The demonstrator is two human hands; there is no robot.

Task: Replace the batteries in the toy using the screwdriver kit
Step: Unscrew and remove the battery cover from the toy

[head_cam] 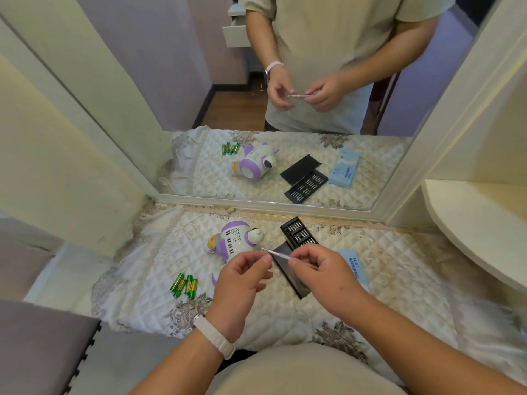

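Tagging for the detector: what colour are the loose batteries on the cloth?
Green and yellow. The batteries show best in the head view.

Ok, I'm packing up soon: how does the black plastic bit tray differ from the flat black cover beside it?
The black plastic bit tray holds rows of metal bits; the flat black cover is plain and bare. The tray lies farther back; the cover lies nearer, partly hidden behind the right hand. Both are black rectangles lying on the quilted cream cloth.
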